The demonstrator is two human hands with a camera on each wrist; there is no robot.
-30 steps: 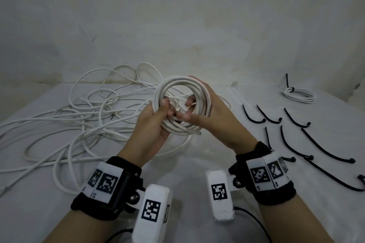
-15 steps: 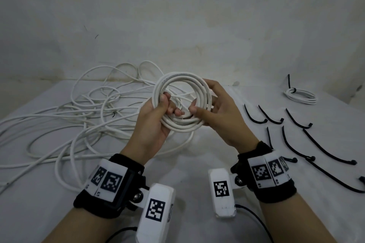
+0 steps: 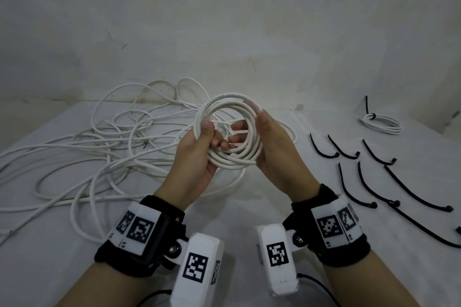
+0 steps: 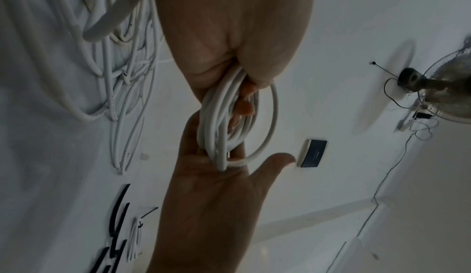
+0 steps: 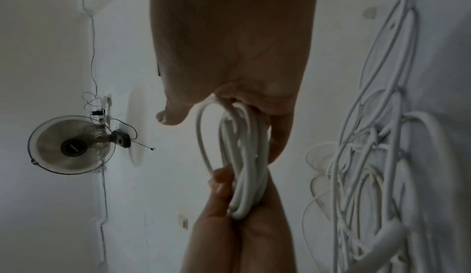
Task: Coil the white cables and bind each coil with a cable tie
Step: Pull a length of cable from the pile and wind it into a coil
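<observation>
A coil of white cable (image 3: 230, 132) is held upright above the table between both hands. My left hand (image 3: 199, 149) grips its left side, thumb over the strands and fingers curled through the ring. My right hand (image 3: 272, 147) cups the right side, thumb on the outer rim and fingers inside. The left wrist view shows the coil (image 4: 224, 124) edge-on, resting against the right palm (image 4: 216, 197). In the right wrist view the coil (image 5: 244, 166) runs from my right hand down into the left fingers (image 5: 221, 182). Several black cable ties (image 3: 369, 182) lie on the table at the right.
A tangle of loose white cable (image 3: 99, 152) covers the left half of the white table (image 3: 249, 207). One bound coil (image 3: 381, 124) lies at the far right by the wall. A wall fan (image 5: 74, 148) shows in the wrist views.
The coil has been turned and raised a little. My right hand moved from pinching the lower strands to cupping the right rim, thumb on top. My left hand keeps its grip.
</observation>
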